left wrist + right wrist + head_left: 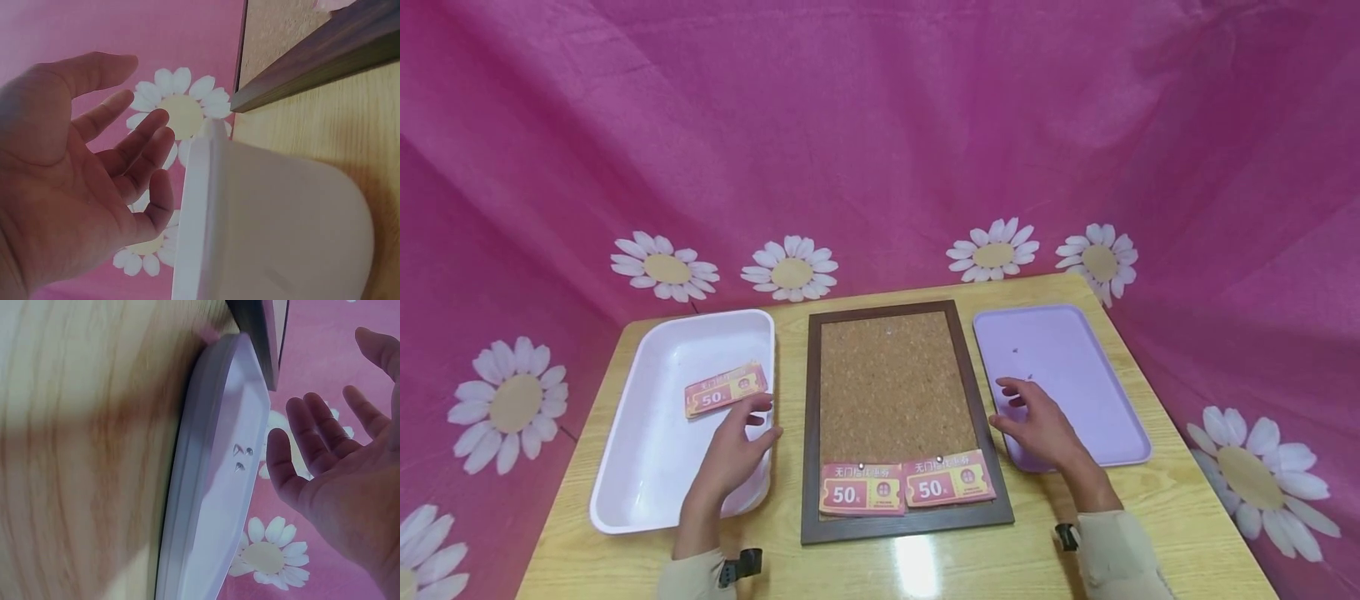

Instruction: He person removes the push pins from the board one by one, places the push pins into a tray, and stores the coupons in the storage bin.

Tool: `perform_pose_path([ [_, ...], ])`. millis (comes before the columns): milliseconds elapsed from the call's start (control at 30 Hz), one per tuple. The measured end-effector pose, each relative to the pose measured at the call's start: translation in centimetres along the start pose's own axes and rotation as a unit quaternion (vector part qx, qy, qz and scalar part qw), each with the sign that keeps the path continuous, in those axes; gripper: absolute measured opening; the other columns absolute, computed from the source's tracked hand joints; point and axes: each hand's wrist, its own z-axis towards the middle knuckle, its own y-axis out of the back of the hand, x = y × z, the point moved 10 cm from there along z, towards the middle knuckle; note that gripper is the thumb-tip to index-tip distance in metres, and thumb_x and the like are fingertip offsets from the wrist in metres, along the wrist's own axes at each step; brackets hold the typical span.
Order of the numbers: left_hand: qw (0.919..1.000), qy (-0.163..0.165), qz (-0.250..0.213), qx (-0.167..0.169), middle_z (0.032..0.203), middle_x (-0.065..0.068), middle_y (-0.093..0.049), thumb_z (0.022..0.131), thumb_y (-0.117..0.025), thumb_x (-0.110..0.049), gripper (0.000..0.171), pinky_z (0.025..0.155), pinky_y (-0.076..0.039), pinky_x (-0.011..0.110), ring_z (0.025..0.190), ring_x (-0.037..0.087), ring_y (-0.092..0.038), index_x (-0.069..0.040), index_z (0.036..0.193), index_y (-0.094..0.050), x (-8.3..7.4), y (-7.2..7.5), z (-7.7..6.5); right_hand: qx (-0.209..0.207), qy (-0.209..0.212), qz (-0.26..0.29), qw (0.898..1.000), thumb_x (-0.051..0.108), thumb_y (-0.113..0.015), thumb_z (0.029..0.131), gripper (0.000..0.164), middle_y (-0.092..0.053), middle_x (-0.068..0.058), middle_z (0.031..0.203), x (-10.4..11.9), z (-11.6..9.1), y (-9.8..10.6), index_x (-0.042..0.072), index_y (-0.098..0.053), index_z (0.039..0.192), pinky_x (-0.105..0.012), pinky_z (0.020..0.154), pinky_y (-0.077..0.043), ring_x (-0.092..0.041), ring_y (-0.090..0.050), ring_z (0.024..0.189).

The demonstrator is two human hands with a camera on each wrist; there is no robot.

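Note:
My left hand hovers at the right rim of a white plastic tub, fingers relaxed and holding nothing. A small stack of pink and yellow paper coupons marked 50 lies inside, just beyond the fingertips. My right hand, also holding nothing, is above the left side of a lilac tray. Small metal pushpins lie in that tray. Between the hands is a cork board with a dark frame. Two coupons, a left one and a right one, are fixed side by side along its lower edge by pins.
All of this stands on a light wooden table. A pink cloth with white daisies hangs behind and at both sides. The board's raised frame runs between tub and tray, with narrow strips of tabletop on either side.

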Motion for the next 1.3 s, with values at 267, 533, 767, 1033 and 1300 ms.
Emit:
perform_pose_path([
  [267, 0.9999, -0.006, -0.009, -0.005, 0.133, 0.011, -0.056, 0.089, -0.066, -0.017, 0.049, 0.093, -0.044, 0.044, 0.115, 0.027, -0.054, -0.009, 0.135, -0.05, -0.4, -0.9, -0.6, 0.008, -0.008, 0.011, 1.0, 0.023, -0.074, 0.083, 0.06, -0.059, -0.018, 0.124, 0.8, -0.5, -0.8, 0.01, -0.049, 0.136, -0.054, 0.093, -0.047, -0.034, -0.06, 0.108],
  [533, 0.999, -0.013, -0.043, 0.002, 0.13, 0.012, -0.057, 0.088, -0.067, -0.017, 0.05, 0.085, -0.044, 0.03, 0.112, 0.029, -0.053, -0.011, 0.135, -0.05, -0.6, -2.2, -1.2, 0.026, -0.015, 0.031, 0.999, 0.018, -0.074, 0.083, 0.059, -0.058, -0.014, 0.125, 2.0, -0.7, -2.6, 0.01, -0.05, 0.136, -0.047, 0.09, -0.047, -0.028, -0.058, 0.104],
  [767, 0.9984, -0.02, -0.054, -0.002, 0.126, 0.011, -0.06, 0.086, -0.069, -0.01, 0.049, 0.09, -0.046, 0.037, 0.11, 0.028, -0.056, -0.01, 0.132, -0.053, -0.8, -2.9, -1.8, 0.036, -0.015, 0.049, 0.998, 0.018, -0.073, 0.084, 0.058, -0.058, -0.015, 0.123, 3.0, -1.0, -3.9, 0.008, -0.05, 0.136, -0.049, 0.092, -0.048, -0.029, -0.058, 0.106],
  [1033, 0.9979, -0.02, -0.061, 0.011, 0.125, 0.014, -0.059, 0.085, -0.07, -0.009, 0.05, 0.089, -0.048, 0.037, 0.111, 0.03, -0.055, -0.008, 0.132, -0.054, -1.3, -3.8, -2.4, 0.033, 0.0, 0.076, 0.997, 0.017, -0.074, 0.083, 0.063, -0.06, -0.013, 0.122, 4.4, -0.9, -4.7, 0.009, -0.046, 0.139, -0.046, 0.09, -0.049, -0.025, -0.06, 0.103],
  [1300, 0.9964, -0.028, -0.078, 0.018, 0.127, 0.014, -0.059, 0.086, -0.069, -0.007, 0.049, 0.094, -0.05, 0.043, 0.114, 0.031, -0.056, -0.006, 0.132, -0.054, -1.8, -4.8, -2.8, 0.048, 0.005, 0.089, 0.995, 0.017, -0.074, 0.083, 0.063, -0.06, -0.012, 0.12, 5.6, -0.9, -5.8, 0.011, -0.045, 0.139, -0.045, 0.091, -0.049, -0.024, -0.061, 0.102],
])
